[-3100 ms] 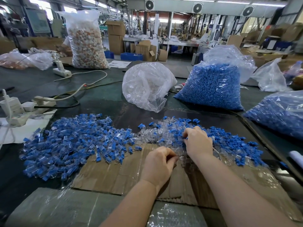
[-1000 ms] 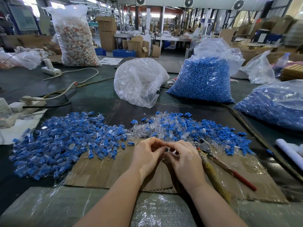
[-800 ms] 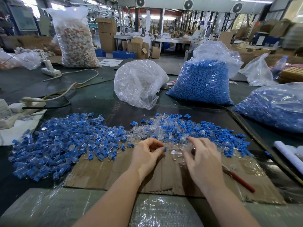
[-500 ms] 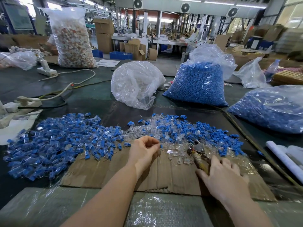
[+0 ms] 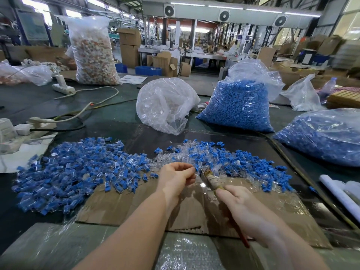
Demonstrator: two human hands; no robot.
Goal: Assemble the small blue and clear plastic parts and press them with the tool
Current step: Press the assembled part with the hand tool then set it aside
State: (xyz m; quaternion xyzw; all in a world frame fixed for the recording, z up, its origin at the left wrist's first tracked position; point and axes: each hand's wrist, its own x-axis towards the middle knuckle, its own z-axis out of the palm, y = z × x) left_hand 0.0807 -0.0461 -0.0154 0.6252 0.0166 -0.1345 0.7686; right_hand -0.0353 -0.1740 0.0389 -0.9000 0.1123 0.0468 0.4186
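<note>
My left hand [image 5: 176,175] pinches a small blue and clear part [image 5: 196,168] at its fingertips, over the cardboard sheet [image 5: 120,205]. My right hand [image 5: 239,206] grips the handles of a pliers-like tool [image 5: 211,179], one handle wrapped in tape, the other red. The tool's jaws lie right beside the pinched part. A pile of assembled blue and clear parts [image 5: 74,172] spreads to the left. A pile of loose blue and clear pieces [image 5: 233,160] lies beyond my hands.
A clear bag [image 5: 165,106] and bags of blue parts [image 5: 236,106] [image 5: 323,135] stand behind the piles. Power strips and cables [image 5: 39,121] lie at the left. A large bag of mixed pieces [image 5: 93,51] stands at the back left. White rolls [image 5: 339,193] lie at the right edge.
My right hand left the part, reached right to the tool on the cardboard, gripped it and brought its jaws up to the part that my left hand kept pinched.
</note>
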